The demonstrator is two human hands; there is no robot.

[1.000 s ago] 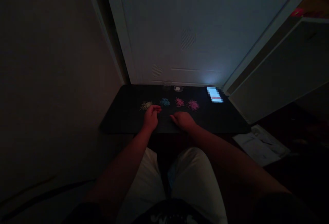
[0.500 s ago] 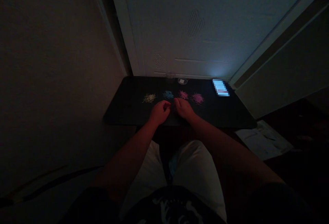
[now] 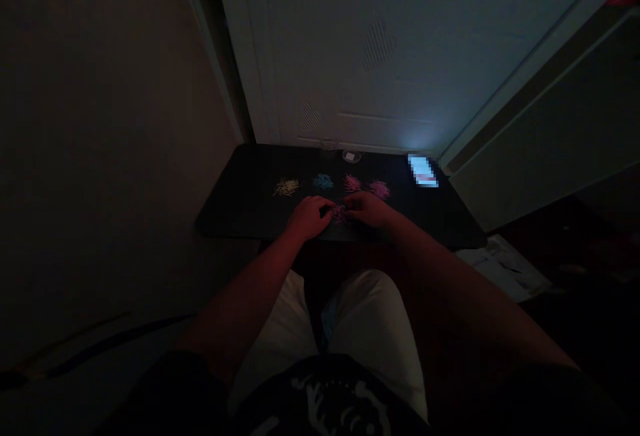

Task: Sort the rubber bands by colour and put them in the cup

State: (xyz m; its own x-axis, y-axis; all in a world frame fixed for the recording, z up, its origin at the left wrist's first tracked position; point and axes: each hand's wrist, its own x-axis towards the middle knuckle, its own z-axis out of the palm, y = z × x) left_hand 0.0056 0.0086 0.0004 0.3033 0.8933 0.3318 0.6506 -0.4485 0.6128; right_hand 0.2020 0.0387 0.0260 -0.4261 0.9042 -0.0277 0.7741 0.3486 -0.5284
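On the dark tabletop, a small loose heap of purplish thin strips lies between my two hands. My left hand rests at its left side, fingers bent, with a dark gap between thumb and forefinger. From the right, my right hand reaches to the heap with its thumb and fingers apart at the edge. Fine detail at the fingertips is lost in the dim light. Behind the hands lie a pale yellow pile, a blue pile, a pink pile and a magenta pile of similar strips.
A lit phone stands at the table's back right. Near the back edge are a clear container and a round clear lid with a white label. A pale door rises behind. Papers lie low on the right.
My right hand has moved right and turned flatter, away from my left hand. The purplish heap between them now shows. The view has shifted slightly.
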